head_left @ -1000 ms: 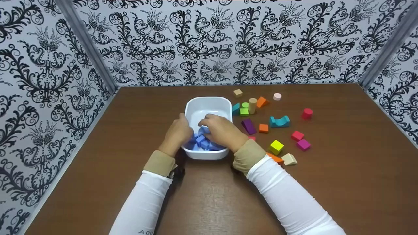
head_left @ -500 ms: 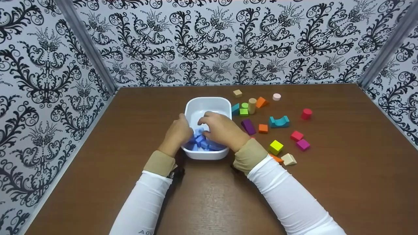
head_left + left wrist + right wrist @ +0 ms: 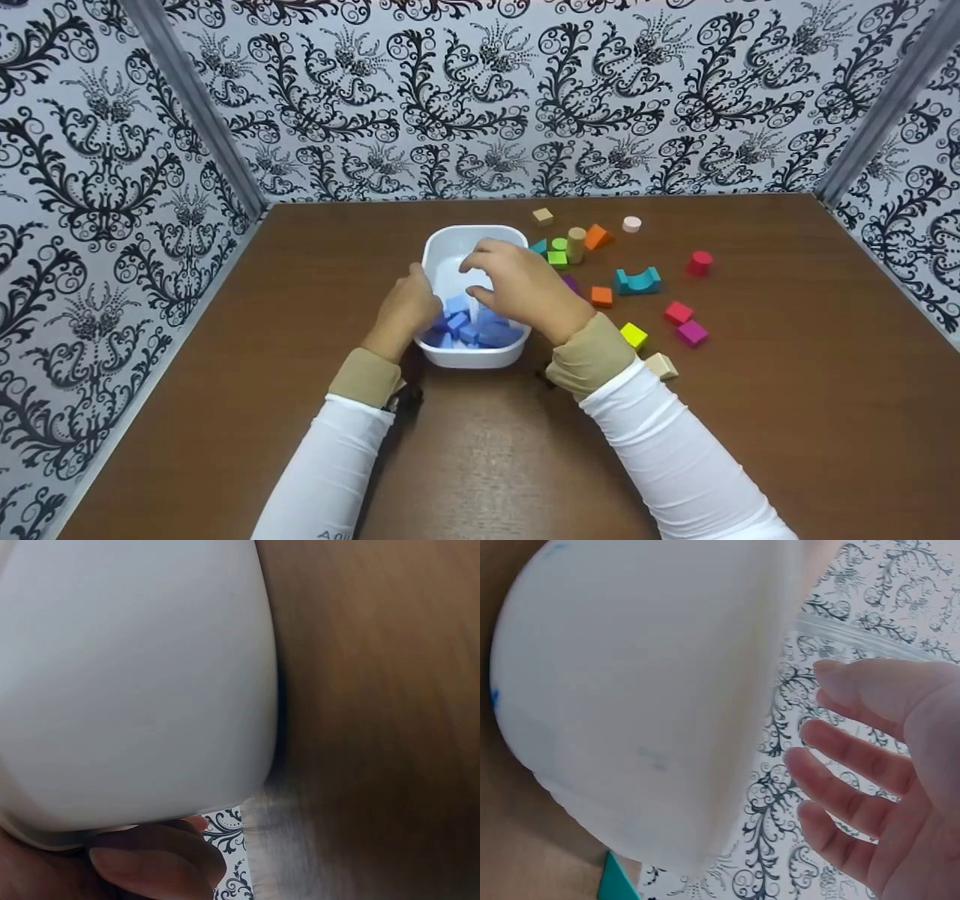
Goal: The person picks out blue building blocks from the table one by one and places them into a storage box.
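A white rectangular plastic tub (image 3: 474, 360) stands on the brown table, with several blue toy blocks (image 3: 459, 324) piled in its near half. My left hand (image 3: 405, 307) grips the tub's left rim; in the left wrist view its fingers (image 3: 154, 866) curl at the edge, beside the tub's outer wall (image 3: 142, 690). Over the tub's right side hovers my right hand (image 3: 525, 285), fingers spread and slightly bent, holding nothing. The right wrist view shows that hand's palm and fingers (image 3: 855, 780) beside the tub wall (image 3: 630, 705).
Several loose toy blocks lie right of the tub: a teal arch (image 3: 637, 282), a red cylinder (image 3: 699, 263), a yellow cube (image 3: 634, 336), a magenta cube (image 3: 692, 333), a wooden cylinder (image 3: 576, 245) and a cream triangle (image 3: 661, 366). Patterned walls (image 3: 465, 97) enclose the table.
My right hand has risen off the blue blocks and moved slightly right and back, showing more of the pile. My left hand has stayed at the tub's rim.
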Motion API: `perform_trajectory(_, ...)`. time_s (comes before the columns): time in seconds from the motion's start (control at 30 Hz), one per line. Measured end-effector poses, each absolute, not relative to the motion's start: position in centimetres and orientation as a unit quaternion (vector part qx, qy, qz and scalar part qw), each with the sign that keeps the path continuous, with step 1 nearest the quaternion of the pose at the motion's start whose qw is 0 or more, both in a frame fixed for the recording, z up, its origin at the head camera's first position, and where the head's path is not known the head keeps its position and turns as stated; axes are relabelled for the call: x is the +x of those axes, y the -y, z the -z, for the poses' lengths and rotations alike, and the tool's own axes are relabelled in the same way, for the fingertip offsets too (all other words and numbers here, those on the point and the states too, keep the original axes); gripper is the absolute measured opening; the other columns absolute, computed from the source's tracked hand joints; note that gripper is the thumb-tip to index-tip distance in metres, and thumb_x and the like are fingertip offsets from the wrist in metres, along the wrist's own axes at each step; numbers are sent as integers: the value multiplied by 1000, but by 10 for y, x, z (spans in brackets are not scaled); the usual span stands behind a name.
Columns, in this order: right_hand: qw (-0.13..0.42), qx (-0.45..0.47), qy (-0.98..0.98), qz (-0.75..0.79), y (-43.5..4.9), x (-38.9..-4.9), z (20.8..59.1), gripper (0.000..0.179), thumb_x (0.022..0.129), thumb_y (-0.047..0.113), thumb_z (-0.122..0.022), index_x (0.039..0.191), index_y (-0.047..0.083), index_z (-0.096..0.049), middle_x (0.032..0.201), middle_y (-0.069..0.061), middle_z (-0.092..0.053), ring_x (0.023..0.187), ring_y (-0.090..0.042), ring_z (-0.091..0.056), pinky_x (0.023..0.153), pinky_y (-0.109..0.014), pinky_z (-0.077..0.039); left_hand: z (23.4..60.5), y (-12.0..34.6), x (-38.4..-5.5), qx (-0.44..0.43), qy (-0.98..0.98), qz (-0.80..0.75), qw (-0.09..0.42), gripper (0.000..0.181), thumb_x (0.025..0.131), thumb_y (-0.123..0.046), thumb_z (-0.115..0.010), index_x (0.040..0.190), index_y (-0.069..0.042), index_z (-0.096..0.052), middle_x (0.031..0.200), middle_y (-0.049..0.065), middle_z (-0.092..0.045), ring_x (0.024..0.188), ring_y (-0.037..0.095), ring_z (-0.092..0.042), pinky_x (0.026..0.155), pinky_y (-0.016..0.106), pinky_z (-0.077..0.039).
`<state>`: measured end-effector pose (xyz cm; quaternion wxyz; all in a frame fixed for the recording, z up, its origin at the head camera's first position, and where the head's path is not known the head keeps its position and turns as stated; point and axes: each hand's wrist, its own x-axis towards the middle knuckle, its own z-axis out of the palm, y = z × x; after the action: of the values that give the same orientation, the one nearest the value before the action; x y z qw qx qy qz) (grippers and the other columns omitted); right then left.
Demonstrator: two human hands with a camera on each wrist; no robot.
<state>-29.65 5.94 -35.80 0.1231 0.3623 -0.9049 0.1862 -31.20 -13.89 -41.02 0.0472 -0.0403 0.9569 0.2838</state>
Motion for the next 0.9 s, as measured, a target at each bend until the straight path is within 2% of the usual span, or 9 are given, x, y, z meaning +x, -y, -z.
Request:
perform_trajectory(0.2, 114, 364, 908, -172, -76, -285, 352, 28, 96, 21, -81, 120, 7, -79, 115, -10, -71, 106, -27, -69, 100, -40, -57, 407, 138, -311, -44, -956, -286, 50, 71, 99, -8, -56, 160, 11, -25, 143, 34, -57, 121, 41, -64, 109, 56, -50)
perform_trajectory(0.43, 160, 386, 899, -135, -108, -273, 355, 25, 91, 17, -85, 113, 7, -80, 108, -10, -71, 99, -28, -70, 91, -43, -60, 411, 140, -311, -35, -958, -282, 36, 65, 93, -7, -58, 151, 11, -35, 129, 32, -64, 110, 40, -66, 99, 55, -54)
perform_trajectory(0.53, 172, 396, 894, -124, -121, -269, 357, 25, 90, 16, -86, 113, 7, -80, 105, -10, -72, 95, -28, -69, 86, -42, -60, 413, 141, -311, -36, -958, -283, 35, 65, 92, -7, -58, 151, 11, -35, 128, 32, -64, 109, 40, -66, 98, 55, -54)
perform_trajectory(0.67, 149, 391, 902, -106, -137, -262, 361, 27, 91, 19, -86, 114, 7, -80, 102, -10, -70, 91, -28, -68, 83, -42, -61, 413, 140, -312, -38, -958, -281, 34, 65, 93, -7, -58, 151, 10, -35, 129, 32, -64, 110, 40, -66, 98, 55, -54)
perform_trajectory(0.9, 104, 406, 905, -77, -160, -251, 370, 27, 91, 20, -86, 112, 5, -80, 99, -11, -70, 89, -28, -68, 84, -42, -61, 412, 139, -312, -35, -958, -282, 36, 67, 93, -7, -57, 153, 11, -33, 129, 32, -64, 110, 39, -66, 99, 55, -54)
